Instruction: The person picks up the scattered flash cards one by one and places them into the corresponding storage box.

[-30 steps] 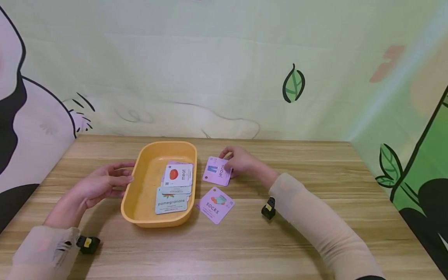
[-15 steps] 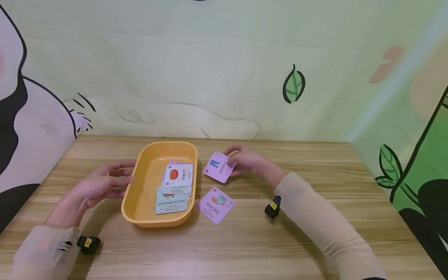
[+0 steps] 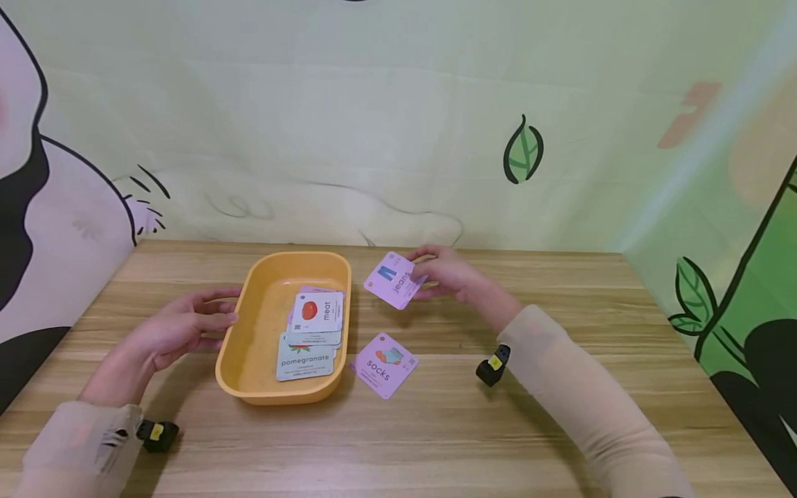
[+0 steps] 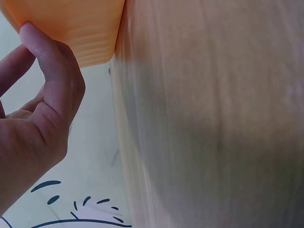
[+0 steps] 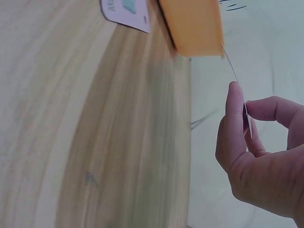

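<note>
My right hand pinches a purple "jeans" card by its right edge, right of the tray's far end. Seen edge-on in the right wrist view, that card sits between thumb and fingers, clear of the table. My left hand touches the left outer wall of a yellow-orange tray with loosely extended fingers; in the left wrist view a fingertip meets the tray wall. Inside the tray lie a "meat" card, a "pomegranate" card and others partly covered beneath.
A purple "socks" card lies on the wooden table just right of the tray, with another purple edge showing under its left corner. A printed wall hanging stands behind the table.
My right hand has lifted the "jeans" card and carried it away towards the far edge, tilting it. The left hand and the tray have stayed in place.
</note>
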A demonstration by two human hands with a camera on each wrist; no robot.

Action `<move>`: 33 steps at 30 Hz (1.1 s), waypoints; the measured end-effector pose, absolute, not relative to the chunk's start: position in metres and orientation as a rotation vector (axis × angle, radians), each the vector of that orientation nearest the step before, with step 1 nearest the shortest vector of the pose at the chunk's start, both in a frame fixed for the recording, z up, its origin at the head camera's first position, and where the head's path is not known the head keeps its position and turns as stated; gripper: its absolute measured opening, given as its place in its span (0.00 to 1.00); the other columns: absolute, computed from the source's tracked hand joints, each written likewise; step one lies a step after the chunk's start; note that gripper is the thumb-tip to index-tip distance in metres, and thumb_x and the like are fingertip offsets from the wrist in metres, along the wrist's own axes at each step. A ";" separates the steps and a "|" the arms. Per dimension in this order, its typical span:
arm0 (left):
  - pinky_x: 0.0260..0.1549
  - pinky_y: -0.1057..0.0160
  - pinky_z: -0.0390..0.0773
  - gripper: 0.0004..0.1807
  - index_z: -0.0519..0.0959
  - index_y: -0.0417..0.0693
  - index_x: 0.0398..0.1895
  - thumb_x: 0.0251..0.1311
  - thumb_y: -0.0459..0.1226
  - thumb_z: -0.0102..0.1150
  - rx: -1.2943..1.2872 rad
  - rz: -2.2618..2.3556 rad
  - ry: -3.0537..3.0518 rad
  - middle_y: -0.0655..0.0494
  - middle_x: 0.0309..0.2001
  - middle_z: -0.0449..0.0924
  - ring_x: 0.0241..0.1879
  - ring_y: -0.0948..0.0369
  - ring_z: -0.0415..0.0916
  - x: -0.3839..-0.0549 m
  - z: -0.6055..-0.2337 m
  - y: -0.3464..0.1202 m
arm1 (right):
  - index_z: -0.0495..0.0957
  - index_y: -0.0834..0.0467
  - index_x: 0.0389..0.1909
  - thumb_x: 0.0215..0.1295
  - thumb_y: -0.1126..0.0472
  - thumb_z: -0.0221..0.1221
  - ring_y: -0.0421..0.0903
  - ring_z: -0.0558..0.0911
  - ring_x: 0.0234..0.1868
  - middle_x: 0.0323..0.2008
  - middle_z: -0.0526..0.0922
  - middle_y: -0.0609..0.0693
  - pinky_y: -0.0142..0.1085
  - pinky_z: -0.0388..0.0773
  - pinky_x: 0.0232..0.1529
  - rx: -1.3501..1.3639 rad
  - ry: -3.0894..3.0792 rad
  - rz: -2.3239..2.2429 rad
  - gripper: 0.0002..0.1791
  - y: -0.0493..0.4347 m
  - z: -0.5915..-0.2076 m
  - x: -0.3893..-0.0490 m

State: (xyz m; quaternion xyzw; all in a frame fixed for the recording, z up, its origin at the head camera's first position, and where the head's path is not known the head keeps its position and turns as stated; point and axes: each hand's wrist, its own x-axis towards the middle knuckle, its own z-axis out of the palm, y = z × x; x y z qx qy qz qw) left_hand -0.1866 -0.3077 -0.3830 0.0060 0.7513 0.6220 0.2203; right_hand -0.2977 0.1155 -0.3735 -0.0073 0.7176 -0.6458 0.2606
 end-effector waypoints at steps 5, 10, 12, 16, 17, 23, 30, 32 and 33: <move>0.46 0.55 0.85 0.37 0.47 0.32 0.80 0.76 0.33 0.53 0.023 1.720 2.076 0.44 0.57 0.69 0.46 0.58 0.82 -0.186 -0.383 -0.308 | 0.70 0.65 0.65 0.66 0.76 0.56 0.55 0.82 0.47 0.54 0.76 0.64 0.49 0.84 0.49 -0.040 1.921 -1.783 0.26 0.114 -0.368 -0.296; 0.45 0.55 0.85 0.38 0.48 0.33 0.80 0.76 0.33 0.54 0.022 1.724 2.073 0.42 0.58 0.68 0.46 0.58 0.82 -0.186 -0.384 -0.307 | 0.71 0.65 0.64 0.66 0.77 0.57 0.56 0.82 0.48 0.55 0.76 0.65 0.54 0.81 0.54 -0.047 1.898 -1.791 0.26 0.107 -0.365 -0.292; 0.45 0.55 0.85 0.38 0.48 0.32 0.80 0.76 0.33 0.54 0.023 1.729 2.070 0.42 0.58 0.68 0.46 0.58 0.82 -0.186 -0.384 -0.307 | 0.71 0.65 0.64 0.65 0.78 0.58 0.57 0.82 0.47 0.54 0.77 0.65 0.53 0.82 0.52 -0.060 1.893 -1.790 0.26 0.102 -0.364 -0.289; 0.45 0.55 0.85 0.37 0.48 0.32 0.80 0.76 0.33 0.54 0.030 1.736 2.068 0.44 0.57 0.68 0.46 0.58 0.82 -0.186 -0.384 -0.308 | 0.72 0.66 0.64 0.65 0.79 0.58 0.57 0.83 0.47 0.54 0.78 0.65 0.51 0.84 0.49 -0.112 1.876 -1.768 0.26 0.091 -0.362 -0.283; 0.45 0.55 0.85 0.37 0.48 0.32 0.80 0.76 0.33 0.53 0.031 1.737 2.068 0.44 0.57 0.68 0.46 0.59 0.82 -0.186 -0.384 -0.308 | 0.72 0.66 0.64 0.65 0.79 0.58 0.57 0.83 0.47 0.53 0.78 0.65 0.51 0.84 0.49 -0.123 1.870 -1.763 0.26 0.088 -0.362 -0.282; 0.45 0.55 0.85 0.37 0.47 0.33 0.80 0.76 0.33 0.53 0.027 1.738 2.068 0.44 0.57 0.68 0.46 0.59 0.81 -0.186 -0.383 -0.309 | 0.74 0.66 0.62 0.64 0.78 0.59 0.58 0.84 0.47 0.53 0.80 0.64 0.50 0.85 0.47 -0.173 1.862 -1.725 0.24 0.072 -0.362 -0.277; 0.45 0.56 0.85 0.37 0.48 0.33 0.80 0.76 0.33 0.53 0.014 1.733 2.068 0.44 0.57 0.67 0.45 0.59 0.81 -0.187 -0.383 -0.308 | 0.75 0.65 0.61 0.64 0.78 0.59 0.57 0.85 0.46 0.52 0.80 0.63 0.47 0.86 0.43 -0.225 1.871 -1.680 0.24 0.058 -0.362 -0.274; 0.45 0.56 0.85 0.37 0.48 0.34 0.80 0.76 0.33 0.53 0.012 1.732 2.068 0.44 0.57 0.67 0.45 0.59 0.81 -0.187 -0.383 -0.308 | 0.75 0.65 0.61 0.64 0.78 0.60 0.56 0.85 0.47 0.52 0.80 0.63 0.47 0.86 0.43 -0.237 1.875 -1.674 0.23 0.054 -0.361 -0.273; 0.45 0.56 0.85 0.37 0.48 0.34 0.80 0.76 0.33 0.53 0.012 1.731 2.069 0.44 0.57 0.67 0.45 0.59 0.81 -0.186 -0.383 -0.308 | 0.75 0.65 0.60 0.64 0.78 0.59 0.57 0.85 0.47 0.52 0.80 0.63 0.47 0.86 0.44 -0.243 1.872 -1.674 0.23 0.052 -0.361 -0.273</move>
